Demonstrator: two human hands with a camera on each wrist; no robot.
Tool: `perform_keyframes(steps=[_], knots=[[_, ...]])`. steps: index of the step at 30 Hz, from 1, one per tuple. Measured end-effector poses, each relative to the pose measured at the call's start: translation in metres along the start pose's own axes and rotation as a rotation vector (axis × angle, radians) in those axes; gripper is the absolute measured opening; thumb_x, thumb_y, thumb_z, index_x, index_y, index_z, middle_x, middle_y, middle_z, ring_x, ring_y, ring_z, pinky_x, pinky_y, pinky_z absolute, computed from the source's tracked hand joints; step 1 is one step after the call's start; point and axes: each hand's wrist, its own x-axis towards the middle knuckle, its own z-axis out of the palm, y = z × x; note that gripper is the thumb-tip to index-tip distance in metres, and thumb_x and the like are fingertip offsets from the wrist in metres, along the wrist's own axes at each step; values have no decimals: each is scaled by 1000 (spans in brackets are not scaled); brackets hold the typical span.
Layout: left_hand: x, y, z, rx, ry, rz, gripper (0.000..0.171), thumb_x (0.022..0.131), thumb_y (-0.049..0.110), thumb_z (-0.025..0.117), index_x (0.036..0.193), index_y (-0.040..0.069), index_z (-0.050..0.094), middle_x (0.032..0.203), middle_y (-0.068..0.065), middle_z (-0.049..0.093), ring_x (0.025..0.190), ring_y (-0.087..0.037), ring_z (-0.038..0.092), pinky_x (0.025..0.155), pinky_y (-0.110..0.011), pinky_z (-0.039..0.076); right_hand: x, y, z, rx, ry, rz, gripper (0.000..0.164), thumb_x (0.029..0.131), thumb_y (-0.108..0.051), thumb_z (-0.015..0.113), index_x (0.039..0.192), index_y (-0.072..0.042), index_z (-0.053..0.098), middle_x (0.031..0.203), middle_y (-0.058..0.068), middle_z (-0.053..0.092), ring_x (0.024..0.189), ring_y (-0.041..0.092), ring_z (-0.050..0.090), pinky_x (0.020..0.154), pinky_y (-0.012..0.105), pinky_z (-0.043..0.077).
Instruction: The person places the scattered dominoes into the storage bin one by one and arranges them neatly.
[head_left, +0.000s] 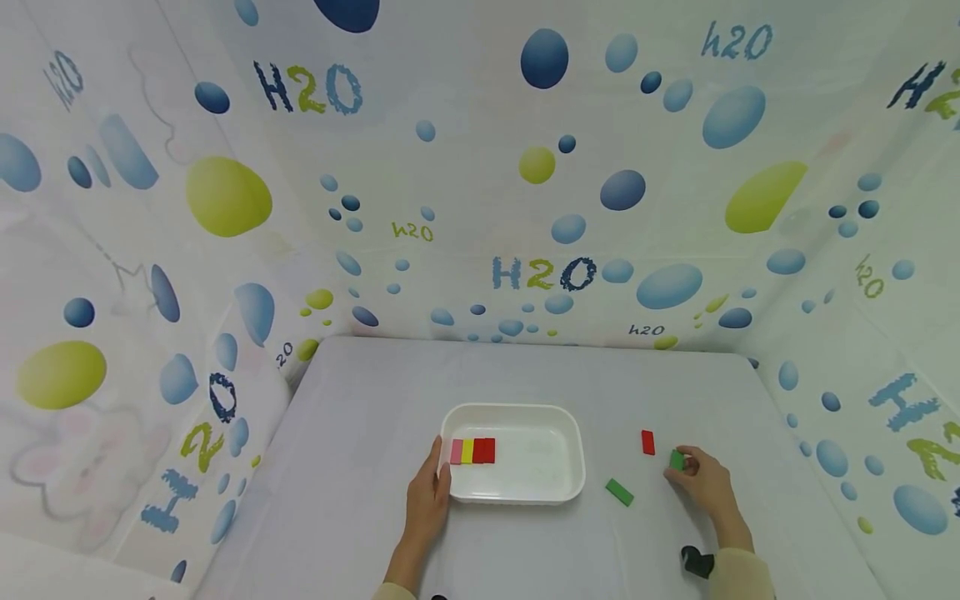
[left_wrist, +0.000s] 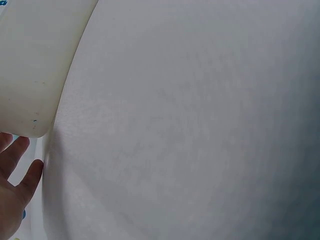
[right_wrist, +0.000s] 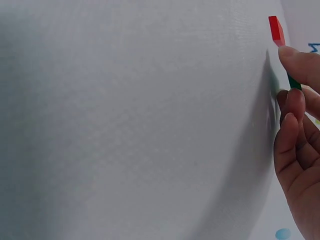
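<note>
At the left end of a white tray (head_left: 536, 475), my left hand (head_left: 429, 496) has its extended fingers against the side. The left wrist view has that hand (left_wrist: 15, 185) at the tray's corner (left_wrist: 37, 100), fingers spread. Inside the tray, a pink block (head_left: 457, 452), a yellow block (head_left: 468, 451) and two red blocks (head_left: 484, 451) lie side by side in a row. To the right of the tray, my right hand (head_left: 703, 479) pinches a green block (head_left: 677, 460) between thumb and fingers; in the right wrist view the fingers partly hide this block (right_wrist: 294, 82).
Between tray and right hand, a red block (head_left: 648, 442) and another green block (head_left: 619, 492) lie on the white tabletop (head_left: 360, 417). A patterned curtain (head_left: 480, 167) with blue and green dots surrounds the table at the back and sides.
</note>
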Motion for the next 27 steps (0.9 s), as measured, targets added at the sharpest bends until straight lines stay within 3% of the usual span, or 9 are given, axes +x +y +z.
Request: perform_keyframes(steps=[7, 13, 21, 27], knots=[[-1, -1, 1, 16, 6, -8, 55, 98, 18, 54, 150, 9, 39, 150, -11, 46, 138, -30, 45, 103, -46, 46, -4, 1, 2, 15, 22, 31, 54, 84, -19, 75, 127, 7, 55, 100, 21, 63, 87, 26, 58, 67, 26, 48], [0, 0, 1, 12, 12, -1, 54, 98, 16, 55, 150, 9, 39, 150, -11, 47, 138, -30, 45, 104, -46, 45, -8, 0, 1, 18, 75, 53, 58, 84, -25, 77, 128, 6, 56, 102, 22, 64, 88, 27, 58, 65, 20, 47], [0, 0, 1, 26, 5, 3, 54, 98, 16, 54, 150, 8, 39, 150, -12, 46, 138, -31, 45, 104, -46, 45, -13, -8, -7, 64, 87, 65, 57, 86, -20, 74, 131, 7, 52, 106, 25, 62, 90, 28, 57, 60, 13, 45], [0, 0, -1, 15, 4, 9, 53, 98, 15, 54, 149, 7, 39, 149, -14, 47, 137, -33, 46, 106, -48, 44, -12, -13, -10, 48, 149, 33, 52, 86, -15, 73, 129, 6, 54, 103, 23, 62, 89, 28, 57, 59, 13, 43]])
